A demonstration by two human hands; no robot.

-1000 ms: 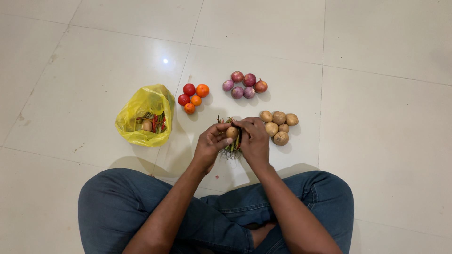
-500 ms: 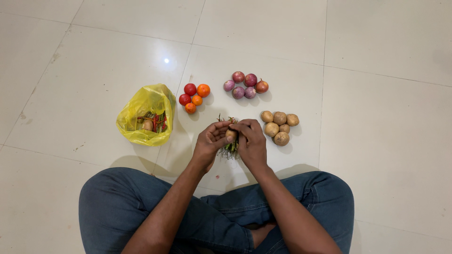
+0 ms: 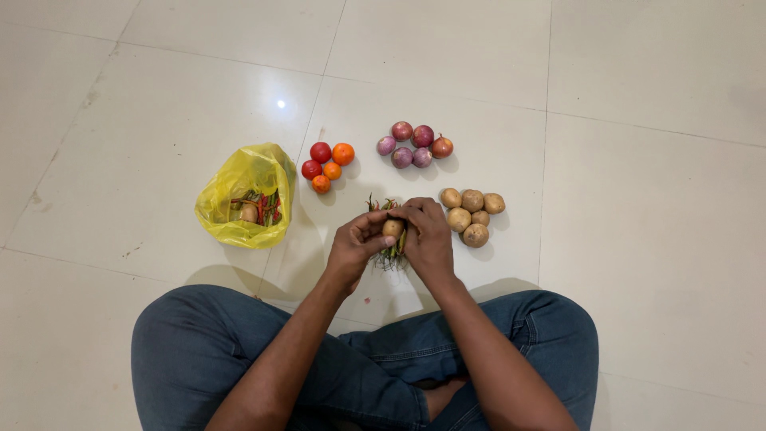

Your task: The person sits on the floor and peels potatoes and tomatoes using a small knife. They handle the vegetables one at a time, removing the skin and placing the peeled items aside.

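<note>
A small tan potato, likely firm, light and smooth enough to grip round its middle, is pinched between the left hand and right hand above a loose bunch of green chillies on the tiled floor, just beside the potato pile

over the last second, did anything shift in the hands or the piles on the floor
Barely. Both hands, left and right, keep a grip on the same small potato over the chillies; only the fingers shuffled slightly. Tomatoes, onions, potato pile and yellow bag stayed put.
</note>
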